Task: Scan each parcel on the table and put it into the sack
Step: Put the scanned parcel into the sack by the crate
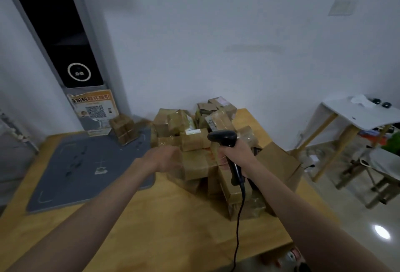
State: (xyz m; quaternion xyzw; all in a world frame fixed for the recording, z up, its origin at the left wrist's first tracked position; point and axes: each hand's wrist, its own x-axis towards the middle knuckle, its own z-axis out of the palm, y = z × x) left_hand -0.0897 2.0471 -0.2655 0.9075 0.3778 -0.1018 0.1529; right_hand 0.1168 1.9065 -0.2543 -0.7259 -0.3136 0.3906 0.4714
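Observation:
A heap of brown taped cardboard parcels [207, 139] covers the far right of the wooden table [151, 224]. My right hand [234, 155] grips the handle of a black corded barcode scanner [224, 137], its head pointing left over the heap. My left hand [166, 159] reaches to the left side of a parcel [195, 166] at the front of the heap, fingers curled at its edge; motion blur hides whether they grip it. No sack is in view.
A grey mat [86, 167] lies on the table's left half, with one lone parcel [124, 129] at its far edge. A tall dark kiosk [71, 55] with a QR poster stands behind. A white side table [357, 118] and stool stand at right.

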